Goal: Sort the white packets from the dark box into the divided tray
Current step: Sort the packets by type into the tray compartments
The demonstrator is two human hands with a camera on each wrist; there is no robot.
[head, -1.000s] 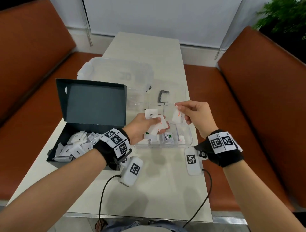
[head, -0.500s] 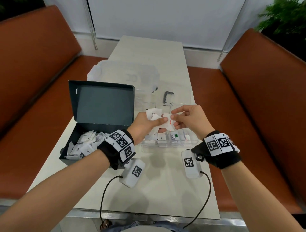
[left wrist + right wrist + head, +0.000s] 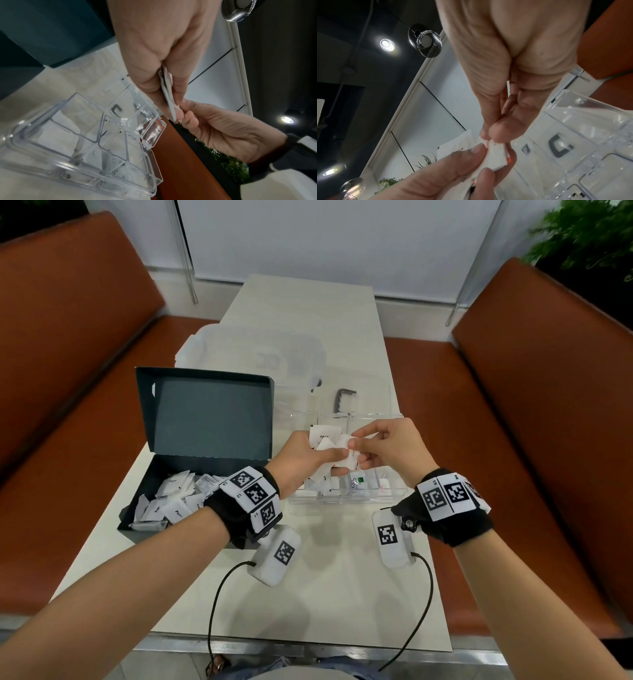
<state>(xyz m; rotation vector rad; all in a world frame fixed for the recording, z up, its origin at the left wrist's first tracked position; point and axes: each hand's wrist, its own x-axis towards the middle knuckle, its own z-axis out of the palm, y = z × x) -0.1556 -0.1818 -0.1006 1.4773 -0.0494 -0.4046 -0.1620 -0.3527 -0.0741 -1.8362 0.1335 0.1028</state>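
My left hand (image 3: 310,458) holds a small bunch of white packets (image 3: 325,441) above the clear divided tray (image 3: 394,491). My right hand (image 3: 368,446) meets it and pinches one white packet with red print (image 3: 350,462) at the edge of the bunch. In the right wrist view that packet (image 3: 497,155) sits between thumb and forefinger. In the left wrist view the packets (image 3: 167,86) show edge-on in my grip over the tray (image 3: 96,135). The dark box (image 3: 164,505) at the left stands with its lid up and holds several white packets (image 3: 174,498). A few packets lie in the tray's near compartments.
A clear lidded container (image 3: 253,354) stands behind the dark box. A small grey bracket (image 3: 342,400) lies beyond the tray. Orange bench seats flank the pale table (image 3: 325,594). Two white tagged devices on cables (image 3: 277,553) hang below my wrists near the table's front.
My right hand, which held a packet off to the right, has come left to the bunch in my left hand and now pinches a packet there. The view has shifted slightly.
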